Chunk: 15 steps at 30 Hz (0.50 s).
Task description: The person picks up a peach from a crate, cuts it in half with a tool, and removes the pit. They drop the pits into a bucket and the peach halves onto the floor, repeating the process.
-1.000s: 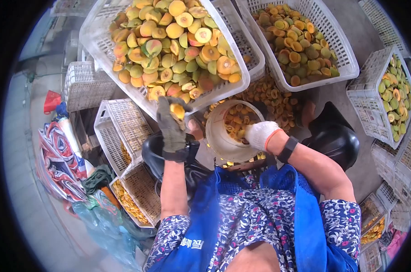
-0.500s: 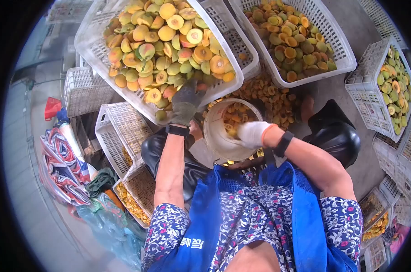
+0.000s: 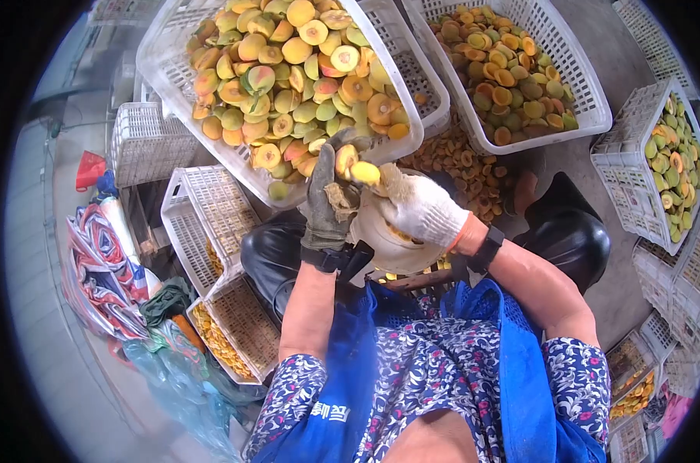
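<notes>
The gloved left hand [image 3: 330, 197] is half curling round a cut fruit [image 3: 346, 161] near the lower edge of the large crate [image 3: 416, 123]. The gloved right hand [image 3: 427, 208] is bending its fingers close beside a yellow piece [image 3: 365, 173]; whether it is gripping that piece or something hidden, one cannot tell. Both hands are working above or near the bucket [image 3: 381, 251]. Wet flesh and loose glove fabric could be letting the fruit slip, and fingertips crowding together could be knocking the piece down
</notes>
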Available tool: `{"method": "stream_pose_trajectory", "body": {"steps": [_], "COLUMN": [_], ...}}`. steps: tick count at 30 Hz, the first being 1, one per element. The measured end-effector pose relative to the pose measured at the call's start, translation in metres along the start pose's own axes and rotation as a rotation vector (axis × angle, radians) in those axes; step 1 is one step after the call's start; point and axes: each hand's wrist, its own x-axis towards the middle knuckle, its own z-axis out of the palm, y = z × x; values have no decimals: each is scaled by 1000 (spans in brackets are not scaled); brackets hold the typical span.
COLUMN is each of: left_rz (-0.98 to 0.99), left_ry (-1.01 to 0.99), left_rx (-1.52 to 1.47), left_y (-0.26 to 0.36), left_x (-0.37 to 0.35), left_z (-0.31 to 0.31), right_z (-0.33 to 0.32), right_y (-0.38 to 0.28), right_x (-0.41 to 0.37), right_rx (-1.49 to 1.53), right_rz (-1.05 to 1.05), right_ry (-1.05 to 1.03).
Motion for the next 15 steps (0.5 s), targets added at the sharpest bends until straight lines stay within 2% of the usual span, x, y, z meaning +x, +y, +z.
{"method": "stream_pose_trajectory", "body": {"steps": [1, 3, 4, 6, 7, 8, 10, 11, 12, 14, 15], "left_rz": [-48, -138, -130, 202, 207, 133, -25, -31, -38, 269, 58], "left_ry": [16, 33, 44, 206, 201, 174, 128, 218, 213, 149, 123], "left_rx": [-137, -444, -446, 815, 826, 443, -337, -233, -230, 548, -87], "left_y": [2, 8, 11, 22, 27, 30, 26, 20, 19, 15, 10], "left_x": [-2, 0, -1, -7, -5, -2, -7, -8, -9, -13, -11], "left_z": [0, -5, -5, -4, -8, -9, -9, -9, -5, 7, 9], "right_z": [-1, -11, -12, -14, -11, -8, -14, -6, -1, 3, 3], "right_y": [-1, -5, 2, 27, 32, 36, 2, -1, 0, 4, 4], "right_x": [-5, -11, -14, -24, -26, -25, -7, -6, -5, -4, -4], "right_rx": [1, -28, -25, -385, -405, -407, 26, 126, 128, -216, -255], "right_rz": [-2, -144, -150, 16, -42, -44, 38, 67, 73, -394, -401], "right_ry": [-6, 35, 24, -309, -375, -373, -322, -191, -184, 52, 70]}}
